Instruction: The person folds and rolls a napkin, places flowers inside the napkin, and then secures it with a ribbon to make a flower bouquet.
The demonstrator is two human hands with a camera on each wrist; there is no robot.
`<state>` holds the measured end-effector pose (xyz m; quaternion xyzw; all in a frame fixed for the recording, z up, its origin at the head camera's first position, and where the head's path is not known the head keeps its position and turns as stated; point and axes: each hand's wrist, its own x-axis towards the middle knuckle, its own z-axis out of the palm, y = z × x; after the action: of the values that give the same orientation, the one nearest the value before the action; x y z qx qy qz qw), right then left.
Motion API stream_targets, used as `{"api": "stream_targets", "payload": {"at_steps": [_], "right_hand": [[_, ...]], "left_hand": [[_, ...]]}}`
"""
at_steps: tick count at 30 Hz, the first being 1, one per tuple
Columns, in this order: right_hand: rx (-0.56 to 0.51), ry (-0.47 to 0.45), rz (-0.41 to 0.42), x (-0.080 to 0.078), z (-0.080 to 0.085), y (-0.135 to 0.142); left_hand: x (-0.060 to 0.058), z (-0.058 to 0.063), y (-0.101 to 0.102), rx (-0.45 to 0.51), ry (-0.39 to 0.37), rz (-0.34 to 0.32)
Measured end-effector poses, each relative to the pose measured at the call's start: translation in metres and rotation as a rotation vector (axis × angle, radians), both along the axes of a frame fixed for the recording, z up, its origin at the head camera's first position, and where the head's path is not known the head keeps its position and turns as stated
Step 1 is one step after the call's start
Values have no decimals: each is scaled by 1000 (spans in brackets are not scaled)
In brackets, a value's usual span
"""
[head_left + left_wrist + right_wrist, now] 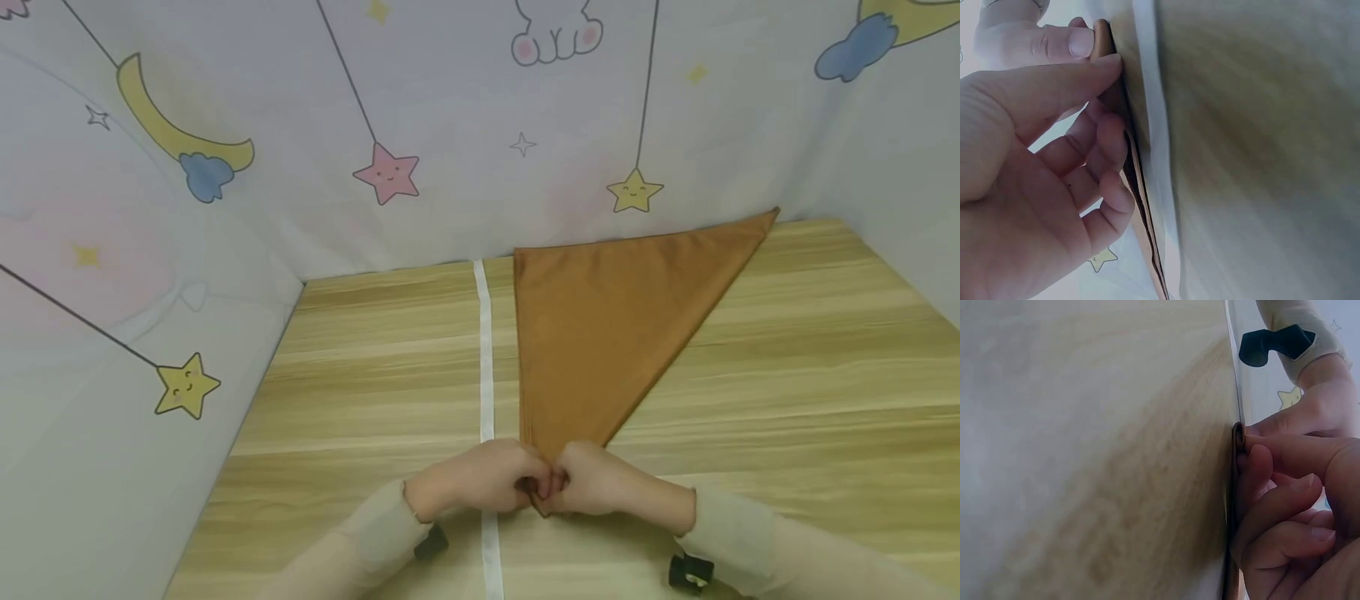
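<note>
A brown cloth (600, 325), folded into a triangle, lies flat on the table with its narrow corner toward me. At that near corner my left hand (502, 475) pinches the fabric between thumb and fingers. Touching it from the other side, my right hand (596, 479) pinches the same corner. In the left wrist view, stacked layers show along the cloth's edge (1147, 234), and the tip is turned over. The right wrist view shows a small rolled fold (1239, 434) under the right fingers. Part of the corner is hidden by both hands.
A white strip (486, 358) runs front to back on the wood-patterned table (360, 375), left of the cloth. Fabric walls (465, 100) with printed stars and moons stand behind and at the sides. Dark wrist devices (690, 573) sit on both sleeves.
</note>
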<state>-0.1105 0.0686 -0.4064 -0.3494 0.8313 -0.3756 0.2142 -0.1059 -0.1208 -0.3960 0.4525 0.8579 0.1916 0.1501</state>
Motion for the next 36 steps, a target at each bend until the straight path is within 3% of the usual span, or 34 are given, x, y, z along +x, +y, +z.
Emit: {"api": "stream_targets", "payload": {"at_steps": [4, 11, 18, 22, 30, 36], "right_hand": [[-1, 14, 7, -2, 1, 2], [4, -4, -6, -2, 0, 2], [22, -40, -19, -4, 1, 2], [14, -83, -7, -7, 2, 3], [28, -69, -9, -16, 6, 9], [24, -69, -5, -17, 9, 11]], "left_hand": [[-1, 1, 1, -10, 19, 8], [-5, 4, 2, -45, -23, 15], [-7, 1, 3, -4, -22, 35], [-6, 2, 3, -20, 2, 68], [-9, 1, 7, 7, 111, 15], [-11, 0, 8, 21, 109, 17]]}}
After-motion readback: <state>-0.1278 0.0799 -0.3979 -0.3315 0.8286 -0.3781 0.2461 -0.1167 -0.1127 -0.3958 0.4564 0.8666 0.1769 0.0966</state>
